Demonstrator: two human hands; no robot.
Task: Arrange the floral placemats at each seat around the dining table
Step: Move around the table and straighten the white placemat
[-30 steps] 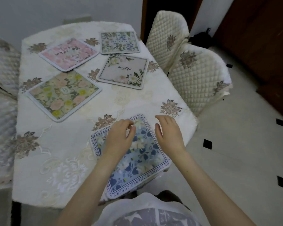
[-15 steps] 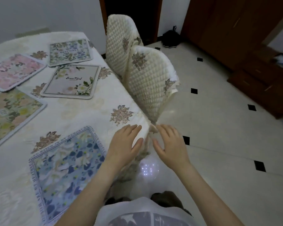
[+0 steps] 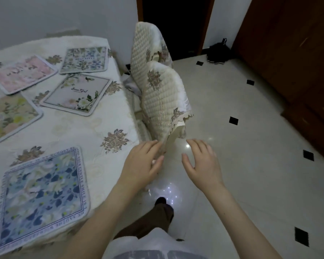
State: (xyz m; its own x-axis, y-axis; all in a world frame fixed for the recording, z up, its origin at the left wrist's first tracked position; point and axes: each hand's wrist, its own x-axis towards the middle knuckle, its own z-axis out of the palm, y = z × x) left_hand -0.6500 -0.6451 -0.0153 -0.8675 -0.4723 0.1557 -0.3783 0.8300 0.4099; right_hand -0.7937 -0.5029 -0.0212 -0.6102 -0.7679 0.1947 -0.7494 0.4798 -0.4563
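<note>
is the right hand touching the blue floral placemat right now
Apart. The head view shows the right hand out over the floor tiles, with the left hand and bare tablecloth between it and the blue floral placemat.

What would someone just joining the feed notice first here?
Probably the two bare hands, left hand and right hand, open and empty over the floor past the table's corner. Next, the blue floral placemat at the near table edge, its near corner overhanging. Behind the hands, two quilted chair backs line the table's right side.
</note>
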